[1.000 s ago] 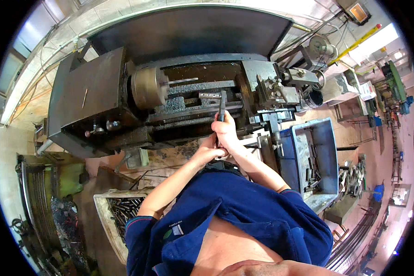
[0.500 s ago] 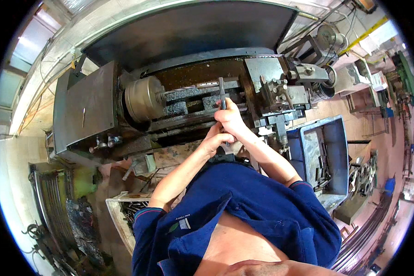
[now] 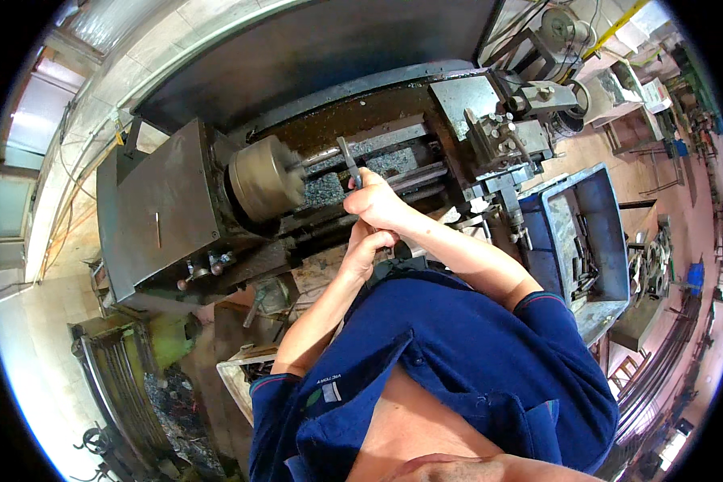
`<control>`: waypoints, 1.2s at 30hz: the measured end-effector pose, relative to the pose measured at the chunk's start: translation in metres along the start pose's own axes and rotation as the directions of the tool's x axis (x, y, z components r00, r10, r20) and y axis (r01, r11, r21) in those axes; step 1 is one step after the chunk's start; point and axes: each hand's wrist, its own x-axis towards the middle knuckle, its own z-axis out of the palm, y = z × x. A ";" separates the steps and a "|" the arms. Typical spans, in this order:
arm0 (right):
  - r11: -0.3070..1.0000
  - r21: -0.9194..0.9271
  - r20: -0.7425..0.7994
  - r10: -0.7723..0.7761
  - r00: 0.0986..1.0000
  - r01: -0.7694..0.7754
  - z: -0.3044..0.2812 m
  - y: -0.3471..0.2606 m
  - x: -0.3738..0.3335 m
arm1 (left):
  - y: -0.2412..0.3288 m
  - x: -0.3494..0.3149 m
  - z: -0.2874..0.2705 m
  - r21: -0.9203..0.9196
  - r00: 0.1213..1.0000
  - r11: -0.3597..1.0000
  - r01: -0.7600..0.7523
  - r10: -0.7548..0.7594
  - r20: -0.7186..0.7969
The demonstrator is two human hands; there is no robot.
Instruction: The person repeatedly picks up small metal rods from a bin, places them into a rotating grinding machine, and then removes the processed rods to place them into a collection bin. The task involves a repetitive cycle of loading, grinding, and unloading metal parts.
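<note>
A large metal lathe [image 3: 418, 178] is stretching across the space ahead of both hands and out to either side. Beyond the hands, a broad dark panel [image 3: 321, 64] is standing along its far edge. The lathe's boxy headstock [image 3: 157, 213] is sitting well to the left of the hands, while a blue bin [image 3: 606, 233] is resting to their right, holding dark metal pieces. Ahead and to the right of the hands, the tool carriage [image 3: 502, 136] is sitting well apart from them. The round chuck [image 3: 263, 178] is facing the hands from the left, its front edge showing blurred. A pale crate [image 3: 237, 381] is peeking out behind and left of the left forearm.

The right hand [image 3: 371, 202] is gripping a dark flat tool [image 3: 350, 161], whose narrow end is pointing forward over the lathe bed. The left hand [image 3: 369, 243] is curling just below the right one, nearer the body; it may be holding the tool's lower end, but I cannot tell. A slim rod [image 3: 325, 158] is projecting from the chuck toward the tool, ahead and left of the right hand.
</note>
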 end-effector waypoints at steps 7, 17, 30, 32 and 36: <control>0.985 0.172 -0.054 0.010 0.999 0.000 -0.012 0.014 0.002 | 0.001 0.007 0.007 0.034 0.991 0.998 0.057 -0.061 0.118; 0.992 0.123 -0.052 0.039 0.998 -0.032 -0.012 0.000 -0.004 | 0.002 0.005 0.006 -0.025 0.995 1.000 0.012 -0.009 0.100; 0.999 -0.034 -0.078 0.027 0.997 -0.030 -0.002 -0.001 0.002 | 0.001 0.007 -0.008 0.006 0.984 1.000 -0.010 0.009 0.177; 1.000 -0.024 -0.015 -0.001 1.000 0.000 0.001 -0.004 0.001 | -0.001 0.004 -0.009 -0.078 0.988 0.997 -0.011 0.023 0.151; 0.989 0.125 -0.020 0.084 0.996 -0.081 -0.011 -0.001 -0.004 | -0.004 0.009 -0.001 -0.093 0.981 0.995 -0.026 0.043 0.189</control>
